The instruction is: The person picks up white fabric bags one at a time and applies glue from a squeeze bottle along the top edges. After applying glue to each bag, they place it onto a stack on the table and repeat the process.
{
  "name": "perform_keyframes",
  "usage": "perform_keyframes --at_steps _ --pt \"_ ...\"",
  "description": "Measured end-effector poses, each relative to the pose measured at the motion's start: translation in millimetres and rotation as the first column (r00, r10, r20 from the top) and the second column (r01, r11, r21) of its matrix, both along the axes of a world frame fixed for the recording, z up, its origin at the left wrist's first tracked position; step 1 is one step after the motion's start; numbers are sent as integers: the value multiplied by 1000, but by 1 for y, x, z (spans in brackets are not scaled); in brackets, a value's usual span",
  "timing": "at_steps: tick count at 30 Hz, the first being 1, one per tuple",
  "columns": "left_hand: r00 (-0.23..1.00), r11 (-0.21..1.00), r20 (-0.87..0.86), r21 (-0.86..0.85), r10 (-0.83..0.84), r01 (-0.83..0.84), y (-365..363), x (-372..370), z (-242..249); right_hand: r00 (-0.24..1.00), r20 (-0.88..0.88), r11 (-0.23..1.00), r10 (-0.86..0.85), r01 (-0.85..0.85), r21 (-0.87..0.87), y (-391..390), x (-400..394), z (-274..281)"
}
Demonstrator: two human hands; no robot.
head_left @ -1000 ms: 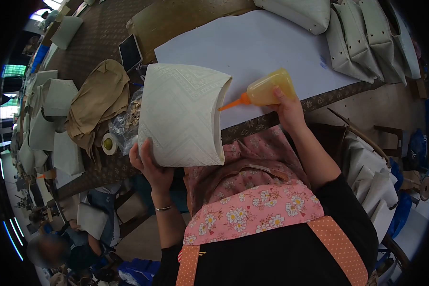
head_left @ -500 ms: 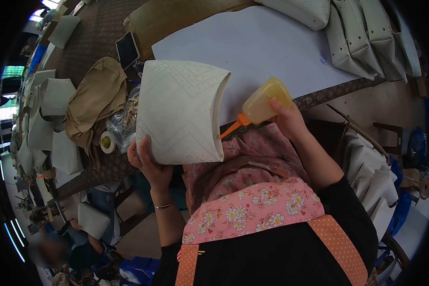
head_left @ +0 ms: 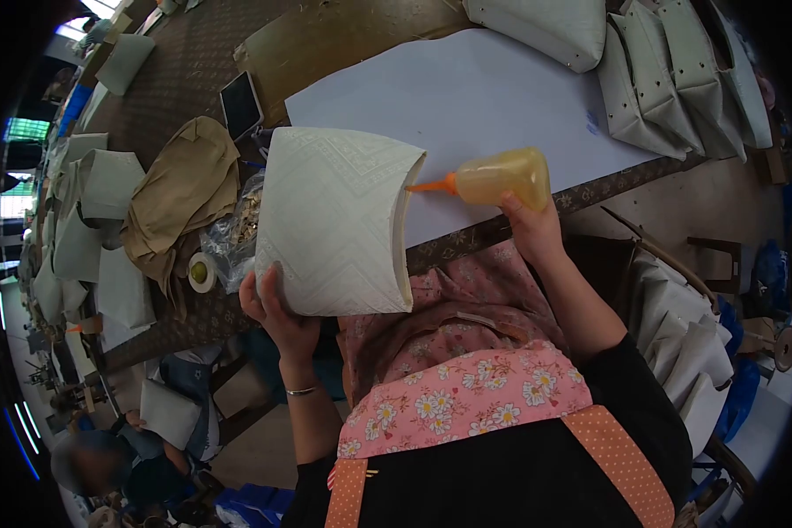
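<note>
My left hand (head_left: 280,315) grips the lower left corner of a cream, pattern-embossed bag body (head_left: 330,220). Its curved open edge faces right. In my right hand (head_left: 532,224) is a squeeze bottle (head_left: 506,176) of yellowish liquid, held almost level. The bottle's orange nozzle (head_left: 433,185) points left, its tip at the upper part of the bag's open edge. What lies inside the bag is hidden from here.
White paper (head_left: 502,97) covers part of the table. A phone (head_left: 240,106), brown fabric pieces (head_left: 185,194), a tape roll (head_left: 201,272) and a plastic bag of small metal parts (head_left: 238,224) lie left. Finished-looking bags (head_left: 651,79) stand at upper right. Another person (head_left: 154,453) sits lower left.
The bottle has swung from a downward slant to nearly level. Its nozzle tip has moved up along the bag's open edge. My left hand keeps its hold on the bag.
</note>
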State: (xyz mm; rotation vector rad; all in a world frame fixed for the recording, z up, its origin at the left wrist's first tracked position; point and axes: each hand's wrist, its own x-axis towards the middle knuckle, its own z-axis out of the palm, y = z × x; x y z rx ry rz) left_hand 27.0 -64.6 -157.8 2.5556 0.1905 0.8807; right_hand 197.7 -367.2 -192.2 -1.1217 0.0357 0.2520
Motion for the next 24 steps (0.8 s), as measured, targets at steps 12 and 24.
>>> perform_keyframes --at_steps 12,24 --pt "985 339 134 -936 109 90 34 10 -12 958 -200 794 206 -44 606 -24 54 23" --pt "1000 374 4 -927 8 1 4 259 -43 916 -33 491 401 -184 852 -39 70 -16"
